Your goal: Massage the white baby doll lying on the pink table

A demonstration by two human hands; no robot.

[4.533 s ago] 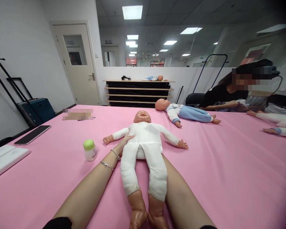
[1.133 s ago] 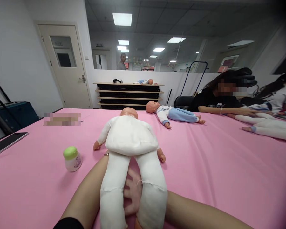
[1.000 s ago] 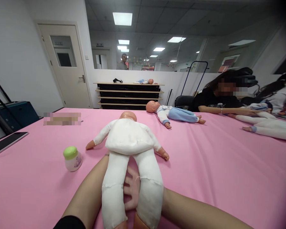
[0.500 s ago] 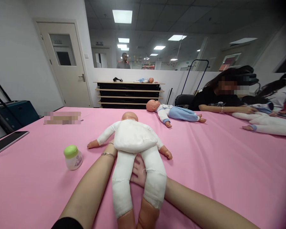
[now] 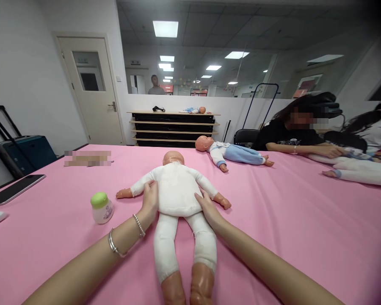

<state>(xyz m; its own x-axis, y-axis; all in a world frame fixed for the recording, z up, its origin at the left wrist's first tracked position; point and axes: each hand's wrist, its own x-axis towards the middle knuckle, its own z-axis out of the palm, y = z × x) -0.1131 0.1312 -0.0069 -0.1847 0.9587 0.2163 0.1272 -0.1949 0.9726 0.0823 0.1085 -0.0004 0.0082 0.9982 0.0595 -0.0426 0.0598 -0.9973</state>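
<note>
Though earlier under the doll (image 5: 179, 190), right hand (image 5: 210, 210) against its side.

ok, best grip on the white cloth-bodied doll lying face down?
I'd take the white cloth-bodied doll by both sides of its torso, below the outspread arms, left hand and right hand from opposite sides. The broad torso faces back-up with both flanks exposed; the slimmer limbs would probably swing.
</note>
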